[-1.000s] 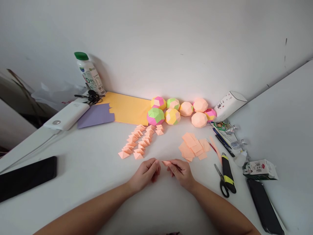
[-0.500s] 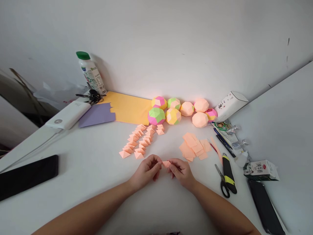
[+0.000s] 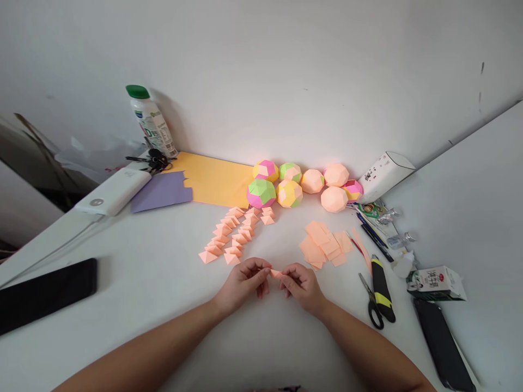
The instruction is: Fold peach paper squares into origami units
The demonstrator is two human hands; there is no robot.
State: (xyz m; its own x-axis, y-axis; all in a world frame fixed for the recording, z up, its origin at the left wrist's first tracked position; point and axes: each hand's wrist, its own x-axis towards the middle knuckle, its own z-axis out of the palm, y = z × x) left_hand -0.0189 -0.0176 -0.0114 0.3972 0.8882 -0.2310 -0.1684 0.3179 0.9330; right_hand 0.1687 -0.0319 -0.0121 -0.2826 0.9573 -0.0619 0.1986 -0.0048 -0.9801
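Note:
My left hand (image 3: pixel 244 283) and my right hand (image 3: pixel 301 285) meet low in the middle of the white table, fingers pinched on a small folded peach paper piece (image 3: pixel 276 273) held between them. Just beyond my left hand lie two rows of folded peach paper units (image 3: pixel 231 236). A loose pile of flat peach paper squares (image 3: pixel 322 245) sits beyond my right hand. Several paper polyhedron balls (image 3: pixel 298 187), some multicoloured and some peach, stand against the wall behind.
Scissors (image 3: pixel 372 302) and a black-and-yellow knife (image 3: pixel 381 288) lie to the right, with pens, a milk carton (image 3: pixel 435 284) and a dark phone (image 3: pixel 443 344). On the left are a black phone (image 3: pixel 44 294), a white power bank (image 3: pixel 113 191), keys, a bottle (image 3: pixel 150 121), and orange and purple paper sheets.
My left hand has closed in on the right and taken hold of the peach piece; both hands have shifted slightly away from me, pinching it together.

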